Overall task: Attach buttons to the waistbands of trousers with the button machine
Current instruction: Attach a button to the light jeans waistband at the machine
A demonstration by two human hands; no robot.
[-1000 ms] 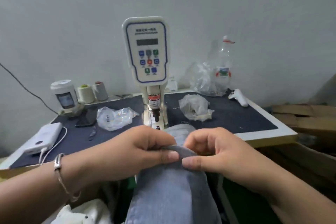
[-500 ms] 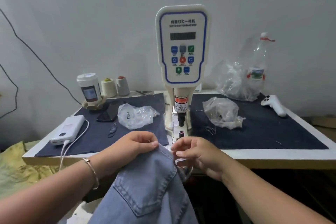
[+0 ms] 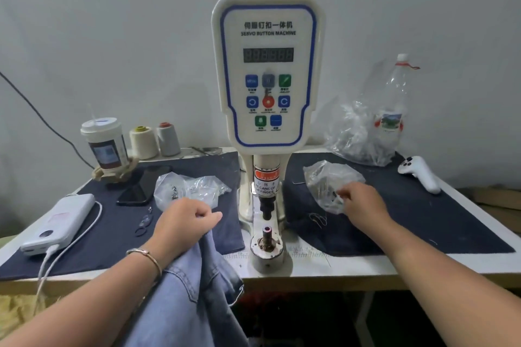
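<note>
At the table's front edge, the trousers (image 3: 180,284) hang off the near side, waistband bunched in the gripping left hand (image 3: 180,222), just left of the button machine (image 3: 267,127) and its lower die post (image 3: 267,234). Nothing sits on the die yet. Step in hand looks like fetching a button: right hand (image 3: 363,203) reaches into the plastic bag (image 3: 327,180) right of the machine, fingers curled at its opening; whether they pinch anything, cannot tell. Next: seat the button, bring waistband over the post.
</note>
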